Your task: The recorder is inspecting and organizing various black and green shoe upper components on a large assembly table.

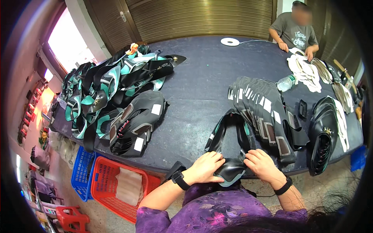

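A black shoe upper (232, 167) with teal lining lies at the table's near edge, its rounded toe toward me and its two long sides reaching away. My left hand (206, 167) pinches the toe's left edge, thumb near the teal rim. My right hand (261, 165) is closed on the right edge, its fingers curled over the black material. Just beyond my right hand, a fanned stack of dark grey shoe pieces (258, 106) with white labels spreads across the table. Another stack of labelled dark pieces (140, 120) sits to the left.
A large heap of black and teal uppers (112, 77) covers the table's left side. Black uppers (323, 128), a plastic bottle (286, 83) and white pieces (304, 72) are at right. A white roll (230, 41) lies far back. A person (297, 31) works there. Red (101, 182) and blue baskets (82, 171) stand below.
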